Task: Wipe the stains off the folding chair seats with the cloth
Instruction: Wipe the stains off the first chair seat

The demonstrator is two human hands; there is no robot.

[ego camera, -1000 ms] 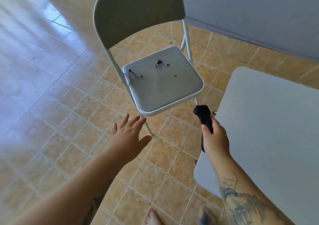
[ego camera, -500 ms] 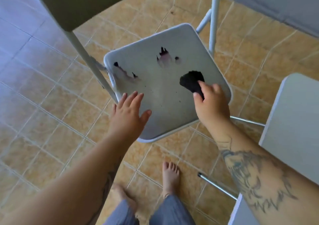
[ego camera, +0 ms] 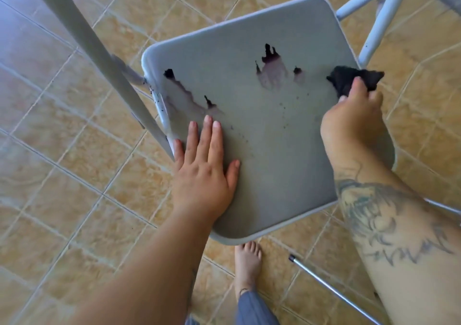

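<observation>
Two stain patches remain: left hand flat, bracing seat; right hand fingers clenching black cloth should press firmly leftward.

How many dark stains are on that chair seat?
3 main ones: a long stain near the left edge, a big stain at the back middle, a small spot beside the cloth. Tiny specks besides.
</observation>
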